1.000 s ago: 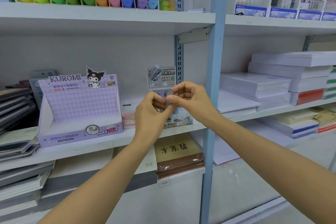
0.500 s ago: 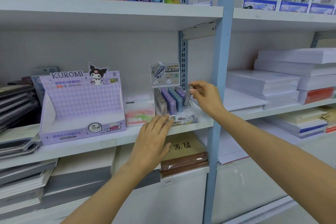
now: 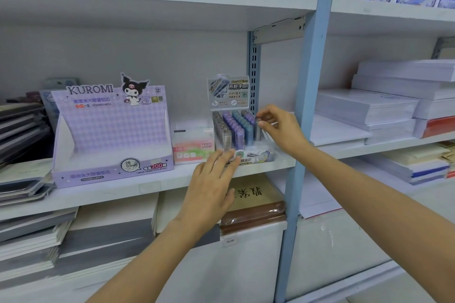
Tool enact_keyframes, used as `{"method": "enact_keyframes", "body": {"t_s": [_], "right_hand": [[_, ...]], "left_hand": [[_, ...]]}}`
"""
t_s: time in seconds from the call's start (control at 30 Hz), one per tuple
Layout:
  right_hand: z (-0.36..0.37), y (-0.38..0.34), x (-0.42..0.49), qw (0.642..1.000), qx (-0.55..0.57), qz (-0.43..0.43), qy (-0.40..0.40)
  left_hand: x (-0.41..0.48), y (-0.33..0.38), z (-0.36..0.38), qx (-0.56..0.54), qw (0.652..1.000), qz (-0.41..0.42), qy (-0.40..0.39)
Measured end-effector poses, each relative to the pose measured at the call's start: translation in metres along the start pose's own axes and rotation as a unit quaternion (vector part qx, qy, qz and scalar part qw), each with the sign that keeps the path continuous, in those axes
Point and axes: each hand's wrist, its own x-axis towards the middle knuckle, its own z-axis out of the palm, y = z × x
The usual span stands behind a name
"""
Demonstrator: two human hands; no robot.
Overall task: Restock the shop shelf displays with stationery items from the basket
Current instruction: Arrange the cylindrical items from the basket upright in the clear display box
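A small display box of pencil-lead tubes [image 3: 232,128] stands on the middle shelf [image 3: 123,192], with rows of grey, purple and blue tubes. My right hand [image 3: 280,130] pinches one lead tube [image 3: 257,128] upright at the box's right-hand row. My left hand [image 3: 211,187] has straight fingers, their tips touching the front of the box. The basket is not in view.
An empty purple Kuromi display box [image 3: 110,135] and a pink Fruit Soda box [image 3: 193,145] stand left of the lead box. A blue upright post [image 3: 304,130] rises just right of my right hand. Paper stacks [image 3: 384,108] fill the right shelves, notebooks [image 3: 22,125] the left.
My hands parted from in front of the box. The left dropped to the box front; the right carried the tube to the box's right side and lowered it a little.
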Motion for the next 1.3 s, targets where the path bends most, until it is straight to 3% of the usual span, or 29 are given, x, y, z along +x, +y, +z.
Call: {"method": "enact_keyframes", "body": {"t_s": [0.23,0.33,0.43,0.6,0.73,0.83,0.93,1.07,1.2,1.3], "right_hand": [[0.006,-0.003,-0.025,0.998,-0.058,-0.012,0.024],[0.008,-0.027,-0.060,0.993,0.013,-0.071,0.089],[0.024,-0.047,-0.106,0.990,0.101,-0.097,0.036],[0.099,-0.037,-0.190,0.963,0.109,0.003,-0.248],[0.176,0.004,-0.258,0.879,0.087,0.163,-0.440],[0.221,0.035,-0.310,0.810,0.023,0.227,-0.540],[0.256,0.060,-0.361,0.770,-0.002,0.278,-0.574],[0.289,0.083,-0.410,0.755,-0.043,0.319,-0.571],[0.311,0.093,-0.439,0.763,-0.062,0.366,-0.530],[0.325,0.089,-0.450,0.775,-0.077,0.384,-0.496]], "left_hand": [[-0.004,0.000,-0.003,-0.046,0.999,0.006,0.018],[-0.027,-0.001,0.000,-0.078,0.992,0.011,0.098],[-0.073,-0.006,0.021,-0.116,0.981,-0.034,0.154],[-0.177,-0.009,0.085,-0.216,0.949,-0.226,-0.033],[-0.263,-0.007,0.146,-0.228,0.876,-0.361,-0.226],[-0.319,-0.005,0.183,-0.231,0.803,-0.455,-0.308],[-0.357,-0.004,0.209,-0.223,0.751,-0.513,-0.349],[-0.379,0.000,0.234,-0.225,0.717,-0.553,-0.362],[-0.380,0.006,0.247,-0.217,0.707,-0.593,-0.319],[-0.374,0.009,0.255,-0.181,0.713,-0.592,-0.330]]}}
